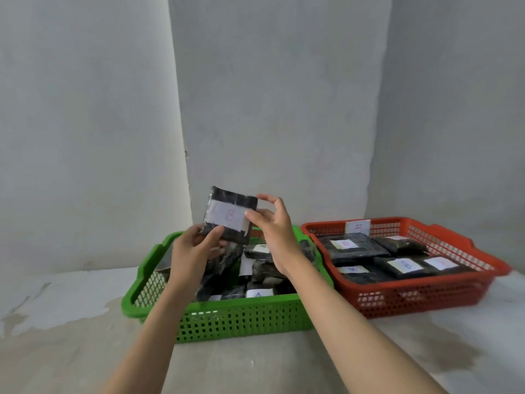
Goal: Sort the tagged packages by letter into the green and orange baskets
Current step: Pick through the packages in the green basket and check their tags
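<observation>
A small black package with a white tag marked B (pixel 230 214) is held up above the green basket (pixel 241 317). My left hand (pixel 193 248) grips its lower left corner. My right hand (pixel 270 223) pinches its right edge with thumb and fingers. The green basket holds several black packages, some with tags marked A (pixel 259 293). To the right stands the orange basket (pixel 420 297) with a B label on its back wall (pixel 358 227) and several black packages with white tags (pixel 352 247) inside.
Both baskets sit side by side on a pale, stained surface (pixel 71 336). Grey walls rise close behind them, with a corner edge just behind the held package.
</observation>
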